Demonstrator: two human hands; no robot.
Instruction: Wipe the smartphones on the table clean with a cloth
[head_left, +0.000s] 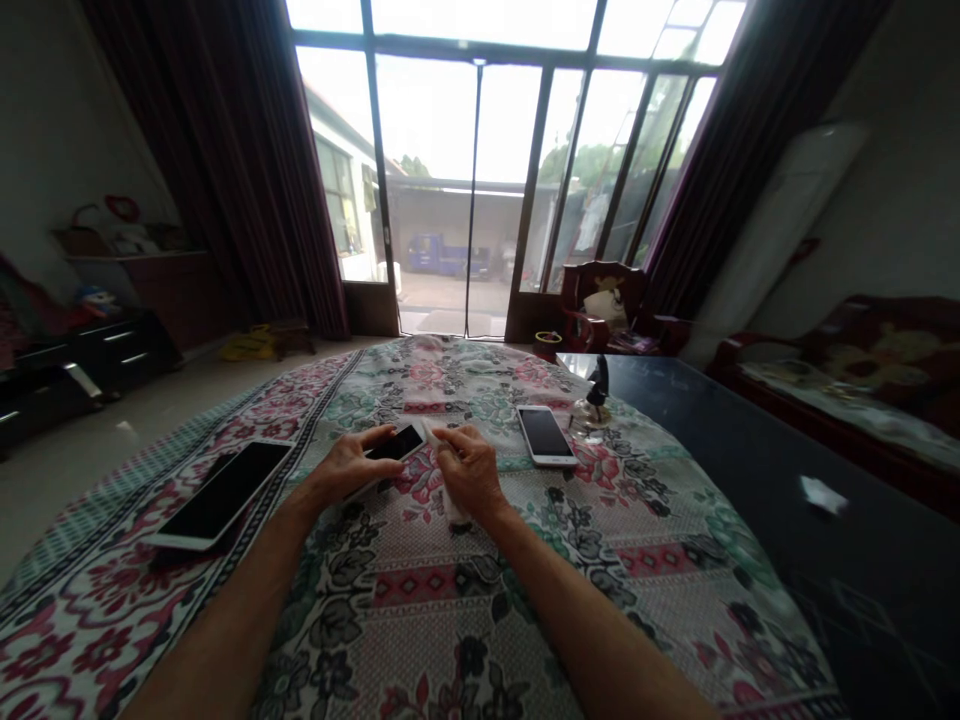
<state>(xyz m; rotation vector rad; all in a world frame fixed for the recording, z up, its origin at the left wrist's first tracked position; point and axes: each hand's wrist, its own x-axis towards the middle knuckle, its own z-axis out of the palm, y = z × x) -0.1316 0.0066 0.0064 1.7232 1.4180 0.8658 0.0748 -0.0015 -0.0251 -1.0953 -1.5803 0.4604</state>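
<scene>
My left hand (346, 468) is closed around the edges of a white smartphone (401, 443) with a dark screen, lifted and tilted above the patterned tablecloth (420, 590). At the phone's right end, my right hand (474, 475) pinches a white tissue or cloth (454, 508), whose lower part hangs beneath the fingers. The tissue's upper edge meets the phone. To the right of my hands lies another white smartphone (546, 435), screen up and dark. A larger white tablet or phone (225, 492) rests on the left, propped slightly off the cloth by something dark under it.
Beyond the right-hand phone stands a small black object on a clear round base (596, 400). A dark glossy table (720, 460) adjoins on the right, with a white scrap (823, 495) on it. Wooden chairs (607, 305) and glass doors (472, 200) are farther back.
</scene>
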